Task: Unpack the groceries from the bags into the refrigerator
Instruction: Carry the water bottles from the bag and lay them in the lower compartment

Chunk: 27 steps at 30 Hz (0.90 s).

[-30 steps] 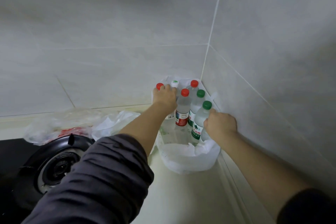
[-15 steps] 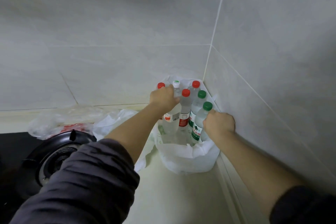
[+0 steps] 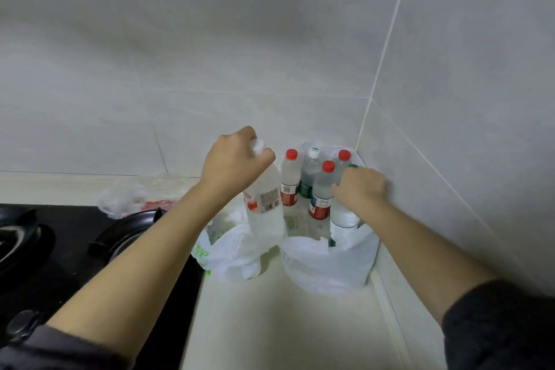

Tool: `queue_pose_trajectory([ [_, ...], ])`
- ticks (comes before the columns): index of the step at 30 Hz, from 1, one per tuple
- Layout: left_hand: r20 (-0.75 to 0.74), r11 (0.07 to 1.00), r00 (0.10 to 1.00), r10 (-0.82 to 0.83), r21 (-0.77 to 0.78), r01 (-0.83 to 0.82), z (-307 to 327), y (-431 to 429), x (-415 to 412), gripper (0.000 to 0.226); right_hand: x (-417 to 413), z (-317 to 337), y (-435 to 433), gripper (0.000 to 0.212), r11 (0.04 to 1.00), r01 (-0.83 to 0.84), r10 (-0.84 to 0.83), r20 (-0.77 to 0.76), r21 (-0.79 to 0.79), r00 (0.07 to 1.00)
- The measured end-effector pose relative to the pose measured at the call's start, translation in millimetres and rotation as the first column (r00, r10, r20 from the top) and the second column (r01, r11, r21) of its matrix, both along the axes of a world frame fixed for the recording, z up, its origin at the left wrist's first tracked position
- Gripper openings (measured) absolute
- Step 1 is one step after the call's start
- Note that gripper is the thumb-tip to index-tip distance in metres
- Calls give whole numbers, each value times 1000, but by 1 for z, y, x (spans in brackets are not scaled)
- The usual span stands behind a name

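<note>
Left hand holds white-capped bottle upright; right hand, green-capped bottle.

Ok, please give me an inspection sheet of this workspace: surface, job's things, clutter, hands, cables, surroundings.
Surface: pale counter in a tiled corner.
Job's things: white bag holds upright water bottles, red and white caps.
Clutter: clear plastic bag with something red, beside the gas stove.
Hands: left hand grips white-capped bottle by its neck; right hand grips green-capped bottle at its top.
Cables: nothing seen.
Surroundings: gas stove at left; grey tiled walls.
</note>
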<state>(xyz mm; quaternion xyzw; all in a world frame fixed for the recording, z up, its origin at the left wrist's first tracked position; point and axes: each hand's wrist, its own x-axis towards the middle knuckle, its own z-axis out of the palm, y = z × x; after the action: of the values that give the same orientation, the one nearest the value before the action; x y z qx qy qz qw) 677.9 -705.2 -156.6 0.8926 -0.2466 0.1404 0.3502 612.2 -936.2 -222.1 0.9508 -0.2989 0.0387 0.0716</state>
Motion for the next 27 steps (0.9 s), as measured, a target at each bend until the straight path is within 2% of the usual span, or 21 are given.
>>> queue_pose_trajectory([
  [5, 40, 995, 994, 99, -24, -98, 6, 52, -8, 22, 18, 69, 55, 27, 984, -171, 153, 245, 53, 957],
  [9, 72, 981, 979, 192, -58, -188, 14, 96, -20, 24, 22, 100, 108, 28, 932, -361, 319, 405, 28, 857],
  [12, 100, 965, 960, 260, -61, -255, 16, 130, -35, 24, 25, 103, 151, 27, 873, -487, 418, 453, 40, 787],
  [15, 87, 949, 946, 313, -52, -310, 11, 162, -55, 24, 23, 88, 190, 26, 800, -596, 514, 432, 70, 741],
  [21, -46, 904, 903, 426, 39, -425, -36, 218, -95, 26, 5, 24, 247, 27, 660, -734, 685, 273, 161, 676],
  [27, -155, 837, 824, 545, 163, -523, -99, 238, -124, 29, -10, -32, 261, 29, 627, -761, 749, 143, 165, 647],
])
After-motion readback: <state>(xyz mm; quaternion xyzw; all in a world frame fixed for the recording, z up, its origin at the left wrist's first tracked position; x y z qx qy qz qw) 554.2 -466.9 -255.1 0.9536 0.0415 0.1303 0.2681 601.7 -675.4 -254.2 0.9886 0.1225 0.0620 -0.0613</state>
